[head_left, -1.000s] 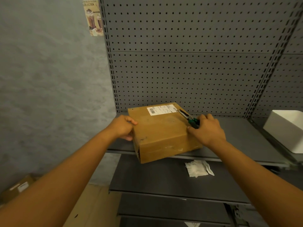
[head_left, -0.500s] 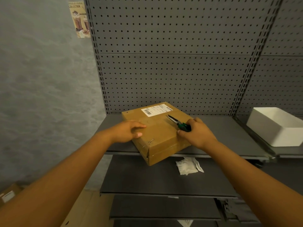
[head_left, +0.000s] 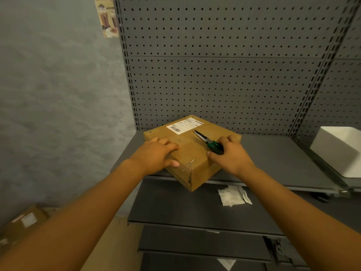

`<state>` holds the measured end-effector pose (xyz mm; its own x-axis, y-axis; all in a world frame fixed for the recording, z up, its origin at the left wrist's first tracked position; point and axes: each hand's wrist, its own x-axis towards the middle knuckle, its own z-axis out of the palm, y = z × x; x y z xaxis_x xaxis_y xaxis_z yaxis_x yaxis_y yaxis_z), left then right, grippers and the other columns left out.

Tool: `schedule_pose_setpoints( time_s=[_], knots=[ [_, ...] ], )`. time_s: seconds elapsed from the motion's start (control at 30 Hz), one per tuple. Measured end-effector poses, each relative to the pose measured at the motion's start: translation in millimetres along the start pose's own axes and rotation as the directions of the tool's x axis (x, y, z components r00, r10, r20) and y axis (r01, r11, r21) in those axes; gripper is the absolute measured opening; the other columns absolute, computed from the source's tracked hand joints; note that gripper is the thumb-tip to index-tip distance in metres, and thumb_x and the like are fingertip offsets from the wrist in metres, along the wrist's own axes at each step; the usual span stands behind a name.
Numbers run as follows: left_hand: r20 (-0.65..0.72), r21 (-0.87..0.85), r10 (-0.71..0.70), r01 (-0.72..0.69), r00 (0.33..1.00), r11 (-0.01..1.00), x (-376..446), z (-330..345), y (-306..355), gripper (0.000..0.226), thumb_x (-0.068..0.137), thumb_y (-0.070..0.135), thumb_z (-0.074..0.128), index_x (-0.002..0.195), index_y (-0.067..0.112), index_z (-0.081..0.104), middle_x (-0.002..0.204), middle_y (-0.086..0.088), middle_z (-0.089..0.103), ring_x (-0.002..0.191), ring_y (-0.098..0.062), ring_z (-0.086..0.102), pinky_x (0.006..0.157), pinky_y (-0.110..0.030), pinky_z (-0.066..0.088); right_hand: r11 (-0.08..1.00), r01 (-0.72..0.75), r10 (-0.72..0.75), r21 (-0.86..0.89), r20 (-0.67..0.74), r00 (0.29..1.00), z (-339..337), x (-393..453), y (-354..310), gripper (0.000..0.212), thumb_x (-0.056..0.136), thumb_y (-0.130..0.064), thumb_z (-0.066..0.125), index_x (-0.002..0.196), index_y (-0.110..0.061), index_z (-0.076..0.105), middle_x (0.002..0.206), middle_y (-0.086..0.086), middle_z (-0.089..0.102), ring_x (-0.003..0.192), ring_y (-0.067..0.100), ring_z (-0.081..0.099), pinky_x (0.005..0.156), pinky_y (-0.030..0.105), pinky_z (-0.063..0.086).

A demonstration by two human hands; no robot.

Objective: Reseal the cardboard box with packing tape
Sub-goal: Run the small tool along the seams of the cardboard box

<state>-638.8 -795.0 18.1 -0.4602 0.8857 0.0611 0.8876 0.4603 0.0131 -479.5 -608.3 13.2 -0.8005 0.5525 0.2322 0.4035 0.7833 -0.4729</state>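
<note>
Here the left hand [head_left: 156, 153] rests flat on the stiff brown cardboard box [head_left: 192, 151]. The right hand [head_left: 228, 155] grips green-handled pliers [head_left: 208, 140]. The box probably handles light; hold its side edges.

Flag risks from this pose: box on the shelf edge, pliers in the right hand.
1. The cardboard box sits skewed with its near corner past the shelf front edge; a push from the left hand resting on top could tip it off.
2. The right hand grips green-handled pliers with tips lying on the lid; they may gouge the cardboard or the shipping label.
3. No packing tape is visible, so resealing may stall.
</note>
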Motion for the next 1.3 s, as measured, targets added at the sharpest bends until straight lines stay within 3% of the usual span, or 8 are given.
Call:
schedule_pose_setpoints(
  time_s=[0.3,0.53,0.73,0.83,0.93,1.07,1.17,1.3],
  knots=[
    [-0.111,0.161,-0.048,0.065,0.993,0.985,5.9,5.3,11.9,0.065,0.083,0.072,0.040,0.139,0.037,0.036,0.136,0.000,0.045,0.124,-0.024,0.039,0.105,-0.041,0.032,0.993,-0.009,0.004,0.114,0.044,0.999,0.0,8.8,-4.8,0.037,0.088,-0.042,0.061,0.111,-0.013,0.057,0.111,0.004,0.042,0.096,0.020,0.046,0.078,0.027,0.037],
    [-0.101,-0.040,-0.004,-0.001,0.995,0.999,13.6,5.0,33.8,0.059,0.086,0.061,0.052,0.131,0.024,0.045,0.136,0.001,0.047,0.124,-0.020,0.043,0.097,-0.035,0.037,0.989,-0.036,0.019,0.143,0.118,0.993,-23.0,-1.3,-2.0,0.029,0.090,-0.040,0.059,0.102,-0.014,0.057,0.094,0.007,0.057,0.084,0.019,0.053,0.059,0.024,0.038],
    [-0.052,-0.023,0.002,-0.003,0.999,1.000,21.8,0.8,43.8,0.057,0.085,0.062,0.052,0.126,0.023,0.047,0.128,-0.003,0.052,0.118,-0.022,0.047,0.093,-0.037,0.042,0.980,-0.141,0.108,0.142,0.216,0.970,-37.5,-19.4,16.6,0.033,0.092,-0.043,0.053,0.112,-0.017,0.059,0.105,0.006,0.062,0.095,0.021,0.057,0.074,0.030,0.041],
    [-0.044,-0.015,0.012,-0.013,0.999,1.000,20.9,-1.9,43.0,0.058,0.084,0.064,0.052,0.126,0.024,0.048,0.126,-0.002,0.054,0.116,-0.021,0.048,0.092,-0.036,0.043,0.977,-0.155,0.116,0.146,0.247,0.962,-45.7,-31.3,23.6,0.011,0.094,-0.041,0.053,0.088,-0.032,0.055,0.086,-0.007,0.057,0.079,0.008,0.053,0.064,0.022,0.036],
    [-0.033,0.003,0.015,-0.015,0.999,1.000,20.9,-5.1,44.0,0.059,0.084,0.065,0.051,0.127,0.025,0.048,0.123,-0.002,0.056,0.112,-0.021,0.050,0.091,-0.037,0.045,0.983,-0.126,0.088,0.137,0.252,0.964,-52.0,-42.5,24.0,0.020,0.093,-0.038,0.055,0.075,-0.035,0.048,0.077,-0.014,0.051,0.071,0.001,0.048,0.060,0.018,0.034],
    [-0.044,0.050,0.023,-0.021,0.999,0.999,21.5,-3.8,51.4,0.059,0.086,0.065,0.047,0.129,0.025,0.046,0.124,-0.005,0.056,0.112,-0.023,0.051,0.091,-0.038,0.045,0.989,-0.121,0.096,0.089,0.248,0.964,-51.6,-52.1,29.4,0.016,0.092,-0.042,0.056,0.085,-0.027,0.056,0.079,-0.007,0.055,0.072,0.006,0.050,0.060,0.021,0.035],
    [-0.052,0.061,0.023,-0.019,0.998,0.998,20.6,-2.8,53.3,0.060,0.088,0.064,0.045,0.133,0.025,0.044,0.129,-0.006,0.054,0.116,-0.025,0.050,0.094,-0.038,0.042,0.990,-0.140,0.128,0.030,0.257,0.958,-50.5,-56.8,32.4,0.030,0.091,-0.043,0.055,0.099,-0.014,0.060,0.087,0.003,0.059,0.077,0.014,0.054,0.062,0.025,0.040],
    [-0.043,0.086,0.035,-0.032,0.998,0.996,17.7,-0.5,56.1,0.061,0.092,0.061,0.040,0.144,0.028,0.033,0.141,-0.008,0.045,0.125,-0.028,0.043,0.100,-0.039,0.037,0.989,-0.150,0.143,0.006,0.279,0.950,-48.9,-65.0,34.8,0.031,0.090,-0.042,0.057,0.100,-0.013,0.060,0.088,0.006,0.061,0.076,0.015,0.054,0.066,0.028,0.042]
  ],
)
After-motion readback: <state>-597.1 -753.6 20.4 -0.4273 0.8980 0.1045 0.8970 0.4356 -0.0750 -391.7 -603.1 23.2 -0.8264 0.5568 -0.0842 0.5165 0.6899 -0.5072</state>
